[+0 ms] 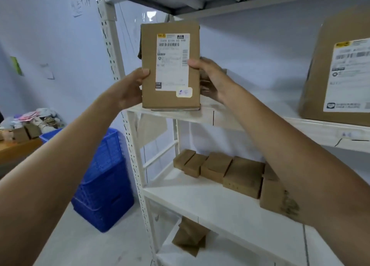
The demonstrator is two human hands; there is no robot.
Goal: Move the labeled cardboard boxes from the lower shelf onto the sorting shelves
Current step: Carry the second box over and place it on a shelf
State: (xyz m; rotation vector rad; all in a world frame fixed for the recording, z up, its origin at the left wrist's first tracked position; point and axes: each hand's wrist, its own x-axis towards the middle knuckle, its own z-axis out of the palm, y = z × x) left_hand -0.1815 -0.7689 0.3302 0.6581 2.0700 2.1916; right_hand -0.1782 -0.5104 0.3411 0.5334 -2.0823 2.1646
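A small cardboard box with a white shipping label facing me stands upright on the left end of the upper white shelf. My left hand grips its left edge and my right hand grips its right edge, thumb over the label. Its bottom edge touches the shelf board. On the lower shelf a row of several brown boxes stands along the back, partly hidden by my right forearm.
A large labeled cardboard box stands on the same upper shelf at the right. Stacked blue plastic crates sit on the floor left of the rack. A brown box lies on the bottom shelf. A cluttered wooden table is at far left.
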